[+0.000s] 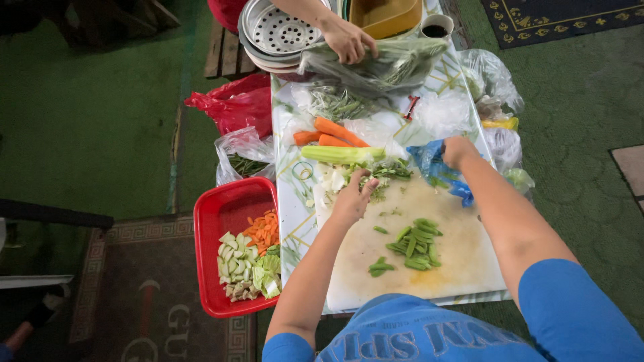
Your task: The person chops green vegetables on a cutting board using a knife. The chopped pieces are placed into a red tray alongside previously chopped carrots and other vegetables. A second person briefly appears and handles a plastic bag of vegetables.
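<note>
My left hand (353, 196) rests at the far left of a pale cutting board (456, 258), its fingers closed around a pinch of green vegetable scraps (386, 175). My right hand (458, 151) grips a blue plastic bag (436, 167) at the board's far right corner. Cut green bean pieces (414, 243) lie in a heap on the board's middle. Just beyond the board lie a pale green stalk (342, 154) and two carrots (330, 134).
A red tray (216, 221) of chopped carrot and pale vegetables sits on the floor at left. Another person's hand (347, 40) holds a clear bag of greens (379, 64) at the far end, beside a metal steamer pan (276, 30), a yellow tub and a cup. Plastic bags crowd both table sides.
</note>
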